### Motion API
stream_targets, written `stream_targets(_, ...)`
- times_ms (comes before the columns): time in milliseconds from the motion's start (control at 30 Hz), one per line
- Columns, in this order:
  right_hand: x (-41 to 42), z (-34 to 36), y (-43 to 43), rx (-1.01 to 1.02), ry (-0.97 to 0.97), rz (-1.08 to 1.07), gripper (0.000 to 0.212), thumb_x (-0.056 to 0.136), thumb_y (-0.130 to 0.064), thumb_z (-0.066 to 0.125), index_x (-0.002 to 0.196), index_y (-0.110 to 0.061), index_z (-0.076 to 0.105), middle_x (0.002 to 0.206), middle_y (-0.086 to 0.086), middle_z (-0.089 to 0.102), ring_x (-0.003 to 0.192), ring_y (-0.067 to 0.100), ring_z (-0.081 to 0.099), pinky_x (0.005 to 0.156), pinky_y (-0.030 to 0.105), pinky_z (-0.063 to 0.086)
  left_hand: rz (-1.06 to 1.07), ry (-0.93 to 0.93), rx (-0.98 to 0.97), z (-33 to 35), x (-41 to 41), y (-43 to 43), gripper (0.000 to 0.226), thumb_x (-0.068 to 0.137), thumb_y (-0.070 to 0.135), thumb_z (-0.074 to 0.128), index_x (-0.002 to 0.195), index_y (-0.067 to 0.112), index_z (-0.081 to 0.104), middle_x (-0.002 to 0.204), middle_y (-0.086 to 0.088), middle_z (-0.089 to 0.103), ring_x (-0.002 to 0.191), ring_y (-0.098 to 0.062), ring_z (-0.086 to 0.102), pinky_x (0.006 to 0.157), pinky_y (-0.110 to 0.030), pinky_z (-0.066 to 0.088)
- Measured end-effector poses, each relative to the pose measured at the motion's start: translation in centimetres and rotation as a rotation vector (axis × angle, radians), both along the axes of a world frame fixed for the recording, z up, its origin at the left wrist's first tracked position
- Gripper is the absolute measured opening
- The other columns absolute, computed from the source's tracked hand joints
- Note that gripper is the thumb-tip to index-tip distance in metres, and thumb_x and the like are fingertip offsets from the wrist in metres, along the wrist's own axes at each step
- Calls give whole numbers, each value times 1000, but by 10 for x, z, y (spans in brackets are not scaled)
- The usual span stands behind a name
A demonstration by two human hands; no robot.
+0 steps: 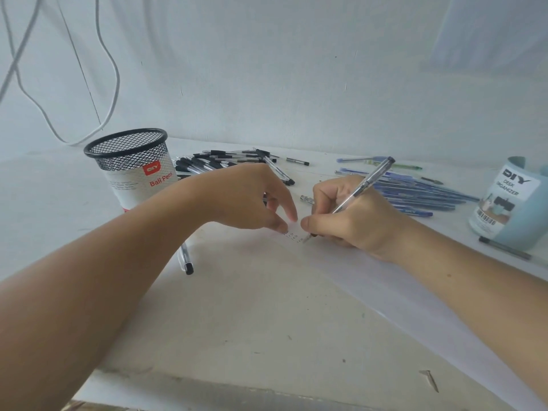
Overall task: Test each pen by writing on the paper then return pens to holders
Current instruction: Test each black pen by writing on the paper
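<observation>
My right hand [350,218] grips a clear pen with a black cap end [364,183], its tip touching the white paper [370,277] beside small written marks [292,236]. My left hand [252,200] rests fingertips on the paper's far corner, holding nothing. A black mesh pen holder [130,164] labelled "Ball Pens" stands at the left, and a pale blue desk organizer [513,203] stands at the right. A heap of black-capped pens [225,163] lies behind my left hand. Several blue pens [421,194] lie behind my right hand.
One black-capped pen [186,259] lies under my left forearm on the table. A dark pen [504,248] lies in front of the blue organizer. White cables [109,84] hang on the wall at the left. The table's front edge [207,384] runs along the bottom.
</observation>
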State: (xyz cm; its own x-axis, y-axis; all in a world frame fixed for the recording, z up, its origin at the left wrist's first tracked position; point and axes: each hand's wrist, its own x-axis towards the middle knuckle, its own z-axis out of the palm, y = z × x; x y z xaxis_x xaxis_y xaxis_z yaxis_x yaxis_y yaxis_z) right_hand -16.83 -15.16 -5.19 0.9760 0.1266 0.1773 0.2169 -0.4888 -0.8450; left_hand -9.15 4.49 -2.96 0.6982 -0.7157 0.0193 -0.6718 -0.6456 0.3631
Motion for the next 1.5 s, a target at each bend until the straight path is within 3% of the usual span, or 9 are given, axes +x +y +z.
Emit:
stream_targets(333,0,-1,1,-57,-22,11,35,82,-2,78,65,5,49,57,10,48,51,16,38,46,22,28,-7,-2,-8,0,-1,0,17,84,48,78,98,56,74,89,13,64,73,3,54,66,-22,39)
stream_targets(500,1,-2,-1,-19,-6,9,35,83,2,76,65,7,46,57,13,48,46,15,38,44,20,29,-12,3,-13,0,-1,0,16,85,45,79,99,54,75,88,12,64,65,5,52,63,-21,37)
stream_targets(1033,4,-3,-2,-10,-14,12,34,82,4,75,61,-3,49,57,11,47,45,12,37,44,19,29,-5,16,-14,0,-1,-1,16,85,45,79,98,55,75,88,13,63,66,5,51,65,-22,37)
stream_targets(1133,5,-4,-2,7,-11,-5,33,83,2,75,63,2,48,58,11,45,44,11,36,43,19,28,-6,16,-17,0,-1,-1,17,86,44,79,99,53,75,87,12,63,64,5,51,63,-21,36)
stream_targets(1267,7,-6,-3,31,-14,6,42,82,7,71,55,-13,45,59,10,43,46,14,35,44,20,27,-11,15,-22,0,-1,0,16,85,44,79,98,53,75,85,13,62,65,4,51,63,-20,36)
stream_targets(1400,8,-7,-3,38,-19,6,42,83,6,71,56,-13,45,59,10,43,46,14,34,43,20,26,-12,8,-21,0,-1,0,16,85,44,79,98,54,75,85,14,62,66,5,52,63,-20,37)
stream_targets(1500,6,-4,-5,264,67,4,48,83,8,65,52,-18,39,53,7,40,48,16,25,45,20,17,-7,5,-20,1,-1,0,17,85,43,80,98,53,75,84,15,63,66,6,51,63,-20,36)
